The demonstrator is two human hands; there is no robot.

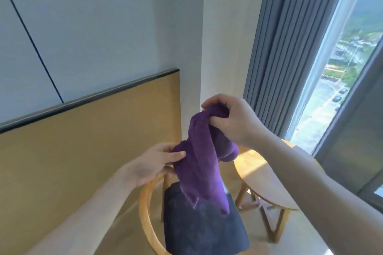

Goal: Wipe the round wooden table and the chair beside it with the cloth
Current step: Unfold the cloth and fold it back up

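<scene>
A purple cloth (200, 157) hangs bunched in the air between both hands, above the chair. My right hand (232, 119) grips its top end, fingers curled round the fabric. My left hand (157, 160) pinches the cloth's left edge lower down, thumb on top. Below stands the chair (204, 227), with a curved light-wood back rail and a dark blue-grey seat cushion. The round wooden table (261, 174) stands to the right of the chair, partly hidden by my right forearm, with sunlight on its top.
A tan wall panel with a dark top trim (87, 151) runs behind the chair on the left. A white wall corner, grey curtains (290, 47) and a tall window (339, 80) stand behind the table. The table's wooden legs (273, 223) reach the pale floor.
</scene>
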